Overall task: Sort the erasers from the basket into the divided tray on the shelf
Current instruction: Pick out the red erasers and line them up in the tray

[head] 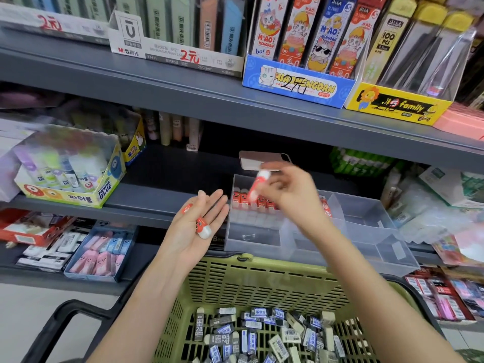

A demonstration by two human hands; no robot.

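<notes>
My left hand (pixel 195 229) lies palm up over the shelf edge, fingers straight, with two red-and-white erasers (pixel 202 227) resting on it. My right hand (pixel 290 195) pinches another red-and-white eraser (pixel 258 186) above the clear divided tray (pixel 372 239). A row of red-and-white erasers (pixel 255 203) stands in the tray's back left compartment. Below, the green basket (pixel 251 284) holds several black, blue and white erasers (pixel 262 334).
A yellow glue-stick box (pixel 68 176) stands at the shelf's left. A grey phone-like object (pixel 262 159) lies behind the tray. Eraser boxes (pixel 102 252) fill the lower shelf left, more packs (pixel 445 294) at right. The upper shelf carries pencil-lead display boxes (pixel 298 82).
</notes>
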